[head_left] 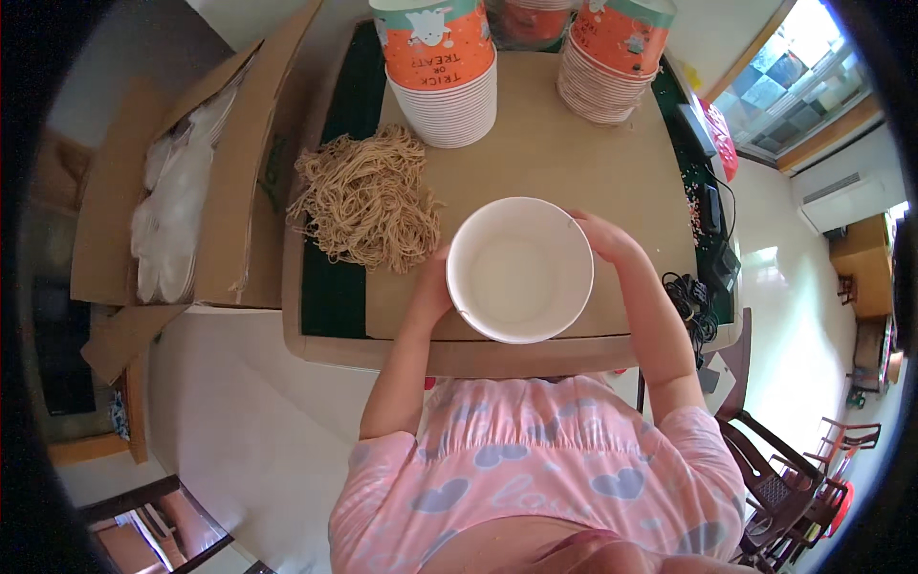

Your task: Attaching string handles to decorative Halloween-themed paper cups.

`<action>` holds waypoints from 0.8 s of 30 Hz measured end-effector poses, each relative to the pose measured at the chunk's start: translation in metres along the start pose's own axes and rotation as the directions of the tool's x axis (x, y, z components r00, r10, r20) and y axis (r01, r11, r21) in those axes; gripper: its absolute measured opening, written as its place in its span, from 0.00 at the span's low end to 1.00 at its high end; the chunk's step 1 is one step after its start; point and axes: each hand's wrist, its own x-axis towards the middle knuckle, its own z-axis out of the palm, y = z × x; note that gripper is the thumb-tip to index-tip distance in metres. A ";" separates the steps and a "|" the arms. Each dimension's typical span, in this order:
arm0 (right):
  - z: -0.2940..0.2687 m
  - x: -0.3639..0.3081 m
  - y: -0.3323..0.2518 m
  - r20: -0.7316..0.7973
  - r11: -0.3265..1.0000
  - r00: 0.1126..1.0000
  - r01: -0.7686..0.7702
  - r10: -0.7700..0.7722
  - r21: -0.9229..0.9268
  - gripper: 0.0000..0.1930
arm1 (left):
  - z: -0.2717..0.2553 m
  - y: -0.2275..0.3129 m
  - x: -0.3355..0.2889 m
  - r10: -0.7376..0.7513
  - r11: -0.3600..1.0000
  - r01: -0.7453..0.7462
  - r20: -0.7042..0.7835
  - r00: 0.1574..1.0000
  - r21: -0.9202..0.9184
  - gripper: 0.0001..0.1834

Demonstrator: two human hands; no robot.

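A round paper bucket [519, 273], white inside with nothing in it, faces up at the near edge of the table. My left hand [436, 289] grips its left side, the fingers mostly hidden behind the wall. On the other side my right hand [604, 237] is closed on it near the rim. Just beyond my left hand lies a loose heap of tan twine loops [368, 196]. Farther back rises a tall stack of nested paper buckets [440, 81], orange and green with a printed pattern. Another such stack [612, 67] stands at the far right.
Brown cardboard [535, 143] covers the green tabletop. An open cardboard box [258, 191] with white plastic-wrapped contents stands to the left. Along the right edge lie black cables [690, 306], dark adapters [722, 268] and small scattered bits. Dark chairs [765, 469] stand at the lower right.
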 end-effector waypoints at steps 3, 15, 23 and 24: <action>0.003 -0.015 -0.026 0.039 0.993 0.993 -0.105 0.107 -0.063 0.28 | -0.008 -0.002 -0.003 -0.008 0.972 -0.023 0.130 0.992 0.233 0.13; 0.006 -0.016 -0.004 0.271 0.958 0.944 0.238 -0.189 -0.159 0.19 | 0.003 -0.057 -0.015 -0.063 0.998 0.063 0.029 0.998 -0.012 0.13; -0.007 -0.038 -0.011 0.459 0.994 0.885 0.038 -0.081 0.102 0.24 | 0.003 0.039 -0.022 -0.228 0.957 0.222 -0.011 0.974 -0.184 0.18; -0.010 -0.040 -0.011 0.454 0.994 0.887 0.046 -0.085 0.097 0.24 | 0.003 0.047 -0.019 -0.216 0.962 0.216 0.021 0.976 -0.166 0.17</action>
